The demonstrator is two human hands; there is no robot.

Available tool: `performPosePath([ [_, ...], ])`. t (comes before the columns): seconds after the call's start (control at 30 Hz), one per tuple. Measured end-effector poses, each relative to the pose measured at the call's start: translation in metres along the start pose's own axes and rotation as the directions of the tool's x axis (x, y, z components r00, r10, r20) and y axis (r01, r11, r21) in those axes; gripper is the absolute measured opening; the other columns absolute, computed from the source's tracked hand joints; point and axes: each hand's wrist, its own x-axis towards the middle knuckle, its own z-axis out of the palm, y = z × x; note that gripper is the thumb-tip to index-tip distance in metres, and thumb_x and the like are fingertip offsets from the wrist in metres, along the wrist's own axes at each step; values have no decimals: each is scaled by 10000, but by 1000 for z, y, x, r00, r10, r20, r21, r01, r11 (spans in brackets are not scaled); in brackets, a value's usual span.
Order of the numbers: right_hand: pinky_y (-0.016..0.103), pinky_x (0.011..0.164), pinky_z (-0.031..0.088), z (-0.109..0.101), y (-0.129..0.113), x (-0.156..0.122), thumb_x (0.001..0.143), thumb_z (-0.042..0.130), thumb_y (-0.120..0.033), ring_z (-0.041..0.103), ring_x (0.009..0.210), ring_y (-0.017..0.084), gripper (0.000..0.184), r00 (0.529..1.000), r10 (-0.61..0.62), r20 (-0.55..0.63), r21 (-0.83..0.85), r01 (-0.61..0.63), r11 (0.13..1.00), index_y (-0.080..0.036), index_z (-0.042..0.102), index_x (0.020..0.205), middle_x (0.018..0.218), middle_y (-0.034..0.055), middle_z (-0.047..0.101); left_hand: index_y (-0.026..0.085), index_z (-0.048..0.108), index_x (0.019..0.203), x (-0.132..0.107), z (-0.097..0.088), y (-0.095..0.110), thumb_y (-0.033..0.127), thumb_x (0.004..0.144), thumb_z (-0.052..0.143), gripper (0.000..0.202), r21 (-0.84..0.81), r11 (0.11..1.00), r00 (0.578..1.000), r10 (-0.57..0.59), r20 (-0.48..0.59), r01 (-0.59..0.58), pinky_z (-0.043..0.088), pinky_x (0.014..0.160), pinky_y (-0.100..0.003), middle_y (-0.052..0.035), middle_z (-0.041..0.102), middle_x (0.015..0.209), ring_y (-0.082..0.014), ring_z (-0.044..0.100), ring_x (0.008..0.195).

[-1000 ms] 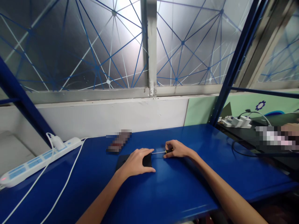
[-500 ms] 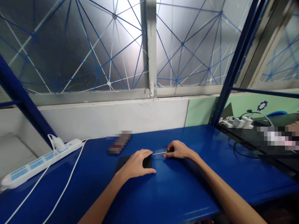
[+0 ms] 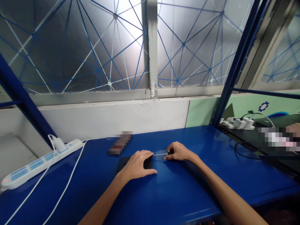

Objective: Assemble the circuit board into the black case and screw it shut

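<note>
A flat black device (image 3: 122, 163) lies on the blue table (image 3: 178, 193). My left hand (image 3: 137, 164) rests on it, fingers wrapped over its right end, pressing it down. My right hand (image 3: 179, 151) pinches the black and yellow handle of a small screwdriver (image 3: 161, 153). The thin metal shaft lies almost level and points left, its tip at the black device's right edge beside my left fingers.
A blurred-out object (image 3: 119, 143) lies just behind the device. A white power strip (image 3: 35, 164) with a plugged charger and white cable (image 3: 63, 190) sits far left. To the right, past a blue post (image 3: 231, 73), a dark bench holds plugs (image 3: 241, 122), black cable and another person's hand (image 3: 294, 128).
Almost nothing has moved. Both hands keep their hold, and the view has shifted slightly.
</note>
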Motion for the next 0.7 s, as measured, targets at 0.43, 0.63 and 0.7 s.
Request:
performPosePath([
  [0.43, 236, 497, 251, -3, 4, 1, 690, 703, -584, 403, 503, 102, 416, 1000, 24, -10, -6, -24, 1000, -176, 655, 626, 516, -33, 490, 263, 504, 1373, 0, -1, -2, 701, 718, 642, 800, -15, 1000, 1000, -20, 14, 20, 422, 997, -465, -99, 594, 1330, -334, 562, 1174],
  [0.63, 227, 495, 248, -2, 2, 2, 610, 771, -567, 402, 519, 98, 422, 1000, 21, 8, 26, -21, 999, -177, 609, 619, 538, -45, 488, 268, 482, 1390, 0, 0, -3, 695, 719, 647, 813, -12, 1000, 1000, -20, 21, 20, 414, 1002, -463, -101, 587, 1337, -334, 553, 1187],
  [0.7, 225, 495, 250, -3, 0, 1, 637, 756, -558, 396, 518, 97, 412, 999, 12, 30, 47, -14, 999, -178, 599, 620, 536, -47, 481, 267, 481, 1390, 0, 0, -3, 695, 722, 644, 811, -11, 1000, 1000, -18, 26, 18, 408, 1008, -465, -100, 579, 1348, -337, 543, 1200],
])
